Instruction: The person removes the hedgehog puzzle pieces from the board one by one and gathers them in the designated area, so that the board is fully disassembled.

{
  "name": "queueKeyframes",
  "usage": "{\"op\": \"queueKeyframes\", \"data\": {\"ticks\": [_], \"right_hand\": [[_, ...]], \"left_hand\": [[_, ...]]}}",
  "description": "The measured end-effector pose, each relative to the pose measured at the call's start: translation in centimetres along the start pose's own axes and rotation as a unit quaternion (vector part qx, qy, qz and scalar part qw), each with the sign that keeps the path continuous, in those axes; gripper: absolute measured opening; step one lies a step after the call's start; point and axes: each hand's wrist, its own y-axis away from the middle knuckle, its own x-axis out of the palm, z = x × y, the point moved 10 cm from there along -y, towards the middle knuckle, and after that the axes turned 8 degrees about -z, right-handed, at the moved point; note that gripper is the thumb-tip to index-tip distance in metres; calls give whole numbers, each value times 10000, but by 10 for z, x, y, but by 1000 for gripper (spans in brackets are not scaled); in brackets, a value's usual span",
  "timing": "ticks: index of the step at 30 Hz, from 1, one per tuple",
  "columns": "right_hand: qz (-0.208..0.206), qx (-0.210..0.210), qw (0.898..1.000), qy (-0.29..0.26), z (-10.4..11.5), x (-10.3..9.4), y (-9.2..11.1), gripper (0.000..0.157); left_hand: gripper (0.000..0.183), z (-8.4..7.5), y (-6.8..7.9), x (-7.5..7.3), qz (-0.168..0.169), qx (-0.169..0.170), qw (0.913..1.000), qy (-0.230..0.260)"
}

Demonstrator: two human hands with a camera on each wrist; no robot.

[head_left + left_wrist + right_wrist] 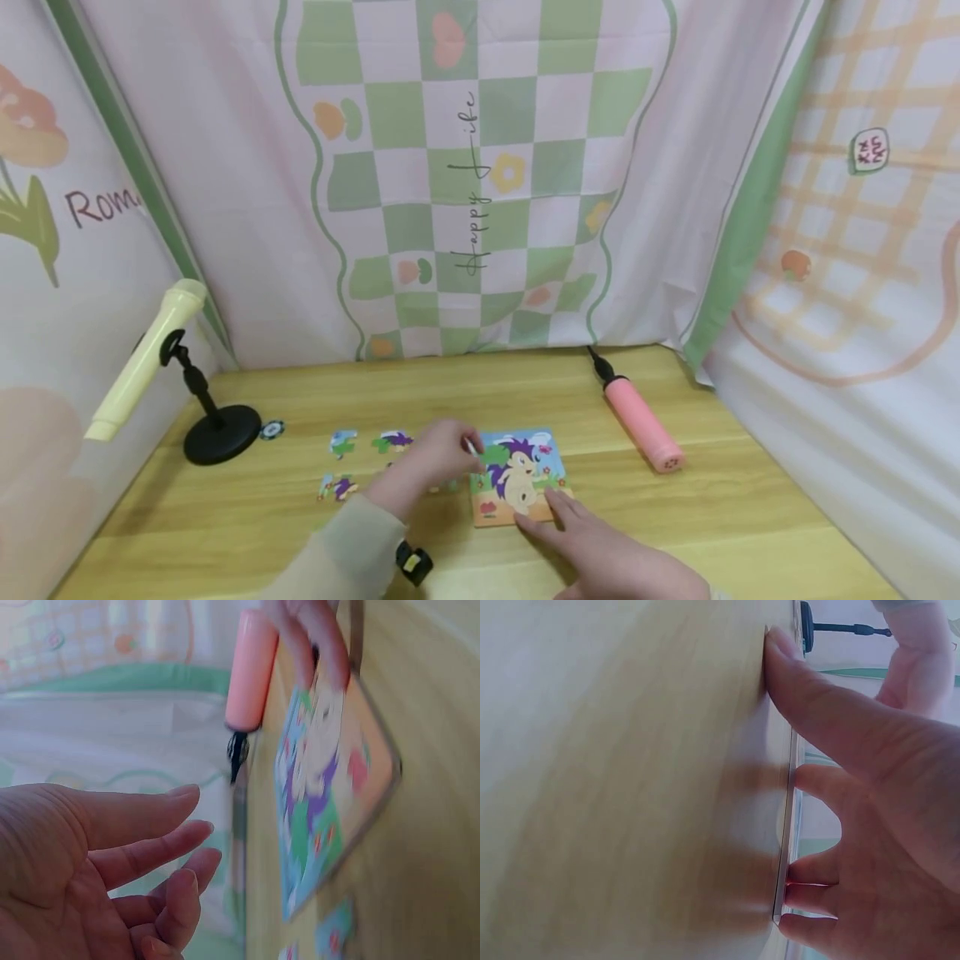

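Note:
A square jigsaw puzzle (517,477) with a purple-spined hedgehog picture lies flat on the table. My left hand (442,454) hovers at the puzzle's upper left side. In the left wrist view, a gap parts the thumb from the loosely bent fingers of this left hand (142,862), and nothing shows between them. At the puzzle's lower right corner my right hand (600,542) rests, fingertips touching its edge. The right wrist view has the fingers of the right hand (870,810) spread along the thin board. Loose puzzle pieces (343,443) lie left of the puzzle, some partly hidden by the left arm.
A pink hand pump (643,423) with a black nozzle lies at the right. On the left stands a cream microphone (150,358) on a black stand (222,433), beside a small round chip (272,430). Patterned curtains (480,183) enclose the wooden table (720,517) at the back and sides.

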Motion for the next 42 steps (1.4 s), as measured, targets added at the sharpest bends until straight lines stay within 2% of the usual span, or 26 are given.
{"op": "queueKeyframes", "data": {"ticks": [8, 13, 19, 28, 33, 39, 42], "right_hand": [[-59, -136, 9999, 32, 5, -4, -2, 95], [-184, -240, 9994, 175, 7, -6, -3, 97], [-297, -341, 9986, 282, 9, -7, -3, 93], [-278, -265, 9986, 361, 7, -5, -4, 92], [-247, -227, 9990, 297, 2, -4, -3, 93], [-410, -537, 9972, 318, 4, -5, -2, 92], [-472, -671, 9962, 286, 4, -5, -2, 92]], "left_hand": [[23, -18, -9, 47, 347, -104, 9987, -361], [28, -23, -12, 67, 315, -30, 9967, -741], [35, -22, -14, 86, 334, -150, 9944, -996], [28, -24, -16, 96, 137, -193, 9898, -1402], [27, -27, -15, 97, 154, -253, 9895, -1414], [32, -31, -15, 97, 163, -110, 9860, -1659], [32, -30, -15, 96, 165, -174, 9870, -1590]]}}
